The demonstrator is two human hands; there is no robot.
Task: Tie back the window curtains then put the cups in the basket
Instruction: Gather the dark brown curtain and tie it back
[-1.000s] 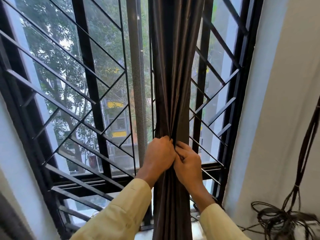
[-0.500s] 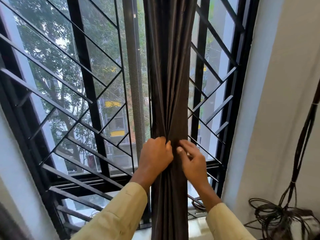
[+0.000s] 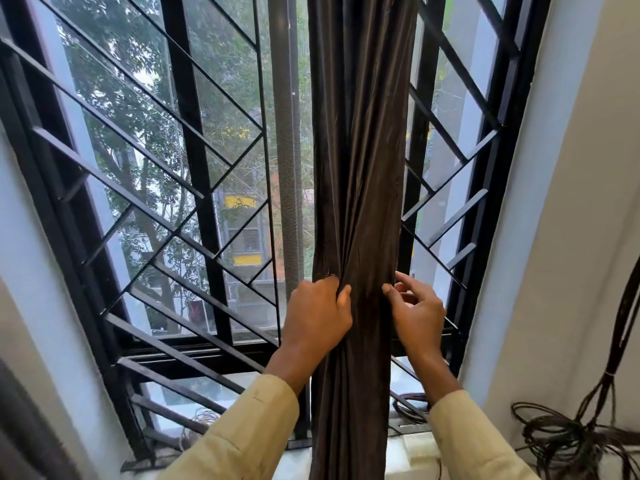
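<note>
Left grip (image 3: 317, 317) clutches curtain (image 3: 360, 150) (dark brown); right grip (image 3: 417, 313) at edge, hold unclear.

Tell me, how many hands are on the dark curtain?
2. The left hand grips folds on the left of the curtain; the right hand pinches its right edge. None seems hidden.

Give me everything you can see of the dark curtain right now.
The curtain is dark brown, slightly shiny fabric, gathered into one narrow vertical bundle of folds hanging before the black window grille. No tie is visible. The left hand grips its bunched folds mid-height; the right hand touches its right edge, pinch unclear.
</note>
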